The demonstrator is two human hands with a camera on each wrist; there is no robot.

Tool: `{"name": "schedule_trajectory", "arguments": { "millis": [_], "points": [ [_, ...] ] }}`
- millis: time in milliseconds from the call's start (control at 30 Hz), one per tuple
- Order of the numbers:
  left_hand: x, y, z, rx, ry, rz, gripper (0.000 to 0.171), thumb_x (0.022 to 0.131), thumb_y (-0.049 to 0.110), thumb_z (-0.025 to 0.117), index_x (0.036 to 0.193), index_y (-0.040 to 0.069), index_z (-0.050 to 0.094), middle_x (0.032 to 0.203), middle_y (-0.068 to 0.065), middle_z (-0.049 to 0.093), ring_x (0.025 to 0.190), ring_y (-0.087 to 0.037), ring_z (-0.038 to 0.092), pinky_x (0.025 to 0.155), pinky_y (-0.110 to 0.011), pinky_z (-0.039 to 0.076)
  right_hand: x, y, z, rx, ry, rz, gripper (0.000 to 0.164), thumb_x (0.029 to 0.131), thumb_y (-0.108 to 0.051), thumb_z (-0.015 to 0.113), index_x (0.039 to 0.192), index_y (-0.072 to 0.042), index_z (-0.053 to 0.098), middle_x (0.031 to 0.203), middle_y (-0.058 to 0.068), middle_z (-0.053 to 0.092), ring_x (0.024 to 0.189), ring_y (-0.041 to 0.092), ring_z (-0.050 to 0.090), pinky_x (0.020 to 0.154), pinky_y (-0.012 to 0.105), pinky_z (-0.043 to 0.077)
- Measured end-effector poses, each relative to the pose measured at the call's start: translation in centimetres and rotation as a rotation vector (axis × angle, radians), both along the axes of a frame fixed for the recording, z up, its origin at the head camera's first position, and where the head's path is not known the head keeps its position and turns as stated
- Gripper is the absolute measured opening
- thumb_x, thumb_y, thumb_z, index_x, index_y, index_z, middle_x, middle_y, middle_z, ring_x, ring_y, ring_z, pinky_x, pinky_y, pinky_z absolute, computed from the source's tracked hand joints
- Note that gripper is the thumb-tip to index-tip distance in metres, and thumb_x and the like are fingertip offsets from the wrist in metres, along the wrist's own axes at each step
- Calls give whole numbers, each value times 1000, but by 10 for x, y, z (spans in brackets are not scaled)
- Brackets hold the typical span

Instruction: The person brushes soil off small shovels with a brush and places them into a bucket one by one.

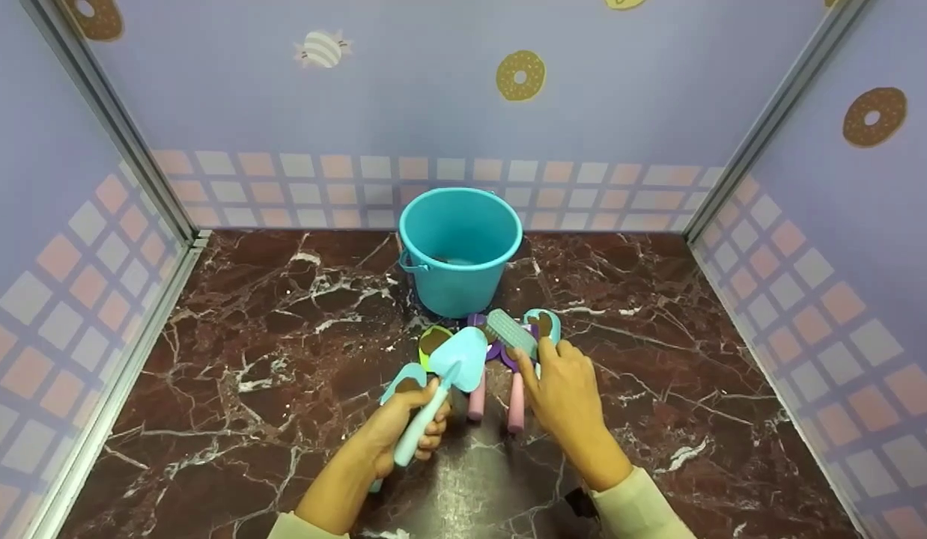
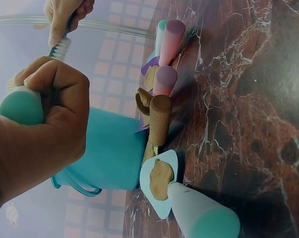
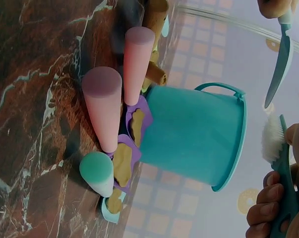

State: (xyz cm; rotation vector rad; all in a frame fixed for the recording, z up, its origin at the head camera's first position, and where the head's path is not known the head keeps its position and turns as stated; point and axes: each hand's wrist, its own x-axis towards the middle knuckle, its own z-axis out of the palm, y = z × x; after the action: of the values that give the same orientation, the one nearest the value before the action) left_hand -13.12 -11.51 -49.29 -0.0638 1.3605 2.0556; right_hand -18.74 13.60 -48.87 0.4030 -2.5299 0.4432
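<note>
My left hand (image 1: 403, 427) grips the pale green handle of a light blue toy trowel (image 1: 463, 359), its blade raised over several other toy trowels. In my right hand (image 1: 572, 389) is a teal scrub brush (image 1: 511, 332), held close to the trowel's blade. White bristles (image 3: 272, 139) show in the right wrist view, apart from the blade there. Below lie two purple trowels with pink handles (image 1: 516, 404), a green one (image 1: 433, 339) and light blue ones at left (image 1: 403, 380) and right (image 1: 544, 323). Brown clay-like patches (image 2: 161, 179) cover their blades.
Just behind the trowels stands a turquoise bucket (image 1: 460, 292), upright, with something small at its bottom. The dark red marbled tabletop (image 1: 284, 359) is enclosed by patterned panels (image 1: 433, 97) at the back and both sides.
</note>
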Motion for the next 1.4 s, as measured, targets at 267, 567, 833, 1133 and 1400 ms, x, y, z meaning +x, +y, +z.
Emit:
{"name": "schedule_trajectory", "arguments": {
  "millis": [267, 567, 833, 1133, 1400],
  "points": [
    [-6, -3, 4, -1, 1, -2, 48, 108, 47, 33, 79, 13, 51, 64, 5, 42, 51, -4, 39, 47, -20, 33, 0, 4, -2, -4, 6, -21, 40, 101, -40, 60, 82, -5, 52, 71, 11, 48, 66, 36, 54, 64, 49, 42],
    [-31, -16, 24, -53, 69, 72, 47, 109, 44, 33, 82, 11, 52, 65, 5, 46, 51, -5, 42, 45, -19, 35, 2, 10, -13, -13, 8, -27, 40, 100, -39, 62, 82, -5, 53, 71, 11, 48, 65, 36, 55, 64, 50, 45],
    [-73, -23, 54, -109, 84, 154, 50, 109, 45, 31, 82, 10, 53, 64, 3, 46, 49, -8, 42, 44, -21, 35, 9, 7, -19, -6, -32, -10, 38, 99, -38, 63, 81, -7, 50, 70, 8, 46, 65, 34, 53, 65, 48, 43],
    [-122, -22, 78, -714, 391, 256, 53, 108, 44, 38, 80, 7, 62, 66, -1, 51, 54, -13, 46, 51, -27, 38, 17, -6, -22, 25, -63, 31, 40, 98, -41, 63, 79, -9, 49, 69, 4, 41, 60, 30, 47, 64, 46, 41],
    [-159, -16, 84, -1511, 758, 221, 40, 106, 42, 42, 99, 10, 66, 99, -16, 68, 94, -38, 66, 81, -54, 51, 22, -11, -27, 63, -70, 55, 40, 98, -41, 63, 82, -7, 51, 70, 7, 44, 61, 31, 50, 64, 46, 43]
  ]
}}
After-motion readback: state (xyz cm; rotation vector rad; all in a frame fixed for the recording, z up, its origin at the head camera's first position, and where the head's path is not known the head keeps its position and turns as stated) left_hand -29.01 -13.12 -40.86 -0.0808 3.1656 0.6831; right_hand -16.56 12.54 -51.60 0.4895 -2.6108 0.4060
